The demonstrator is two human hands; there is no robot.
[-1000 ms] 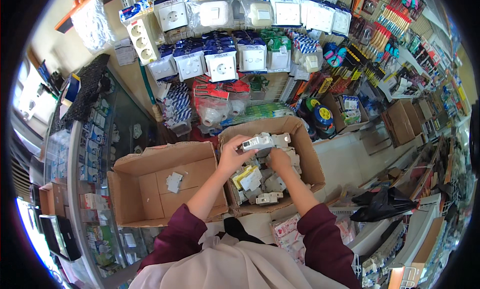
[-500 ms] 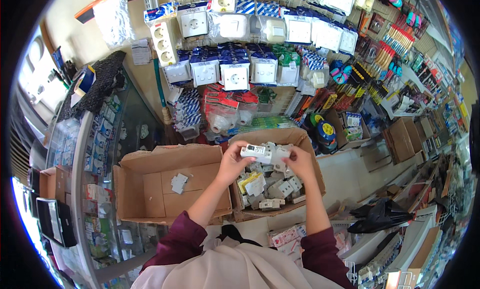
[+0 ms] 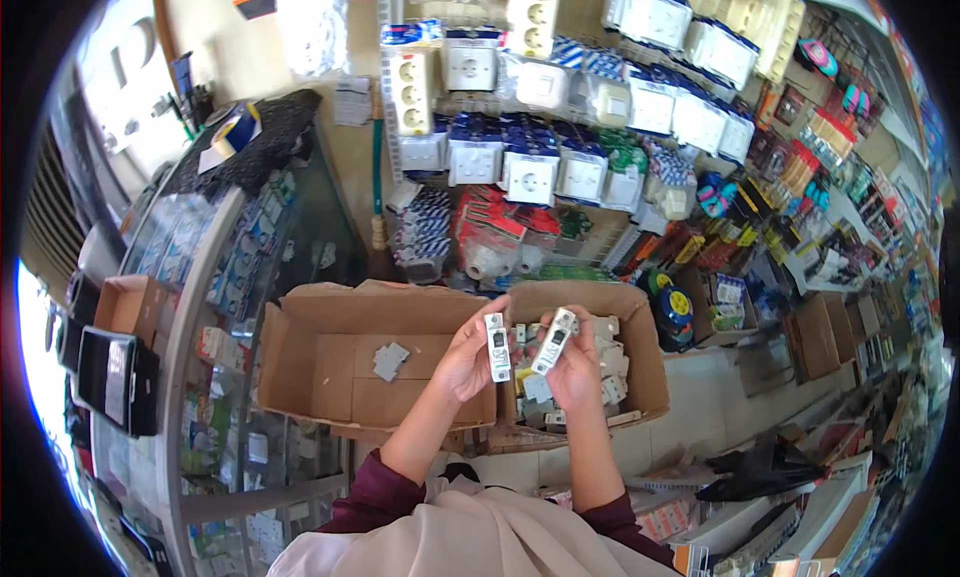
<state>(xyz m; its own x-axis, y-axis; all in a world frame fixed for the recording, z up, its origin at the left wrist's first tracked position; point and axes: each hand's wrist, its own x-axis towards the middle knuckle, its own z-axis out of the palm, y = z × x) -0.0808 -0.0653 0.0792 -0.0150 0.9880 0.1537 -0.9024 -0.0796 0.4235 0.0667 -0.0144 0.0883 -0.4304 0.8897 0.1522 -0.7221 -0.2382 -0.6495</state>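
My left hand [image 3: 466, 362] grips a narrow white circuit breaker [image 3: 497, 347] with a black switch, held upright near the inner walls of the two boxes. In my right hand [image 3: 575, 375] is a second white circuit breaker [image 3: 553, 341], tilted to the right, with a similar black switch. The two breakers face up side by side, a small gap apart. Below my right hand, the right cardboard box [image 3: 640, 322] holds several white and grey electrical parts [image 3: 612, 362]. The left cardboard box [image 3: 300, 322] has one flat grey-white part [image 3: 390, 361] lying on its bottom.
A glass display case [image 3: 225, 277] stands to the left. Packaged sockets and switches [image 3: 530, 177] hang on the wall ahead. To the right are a yellow-and-black reel [image 3: 672, 305], another cardboard box [image 3: 820, 332] and a black plastic bag [image 3: 765, 469].
Both hands have drawn back toward me and turned. One breaker now shows in each hand, where before the white parts were held close together over the right box. The view has shifted left.
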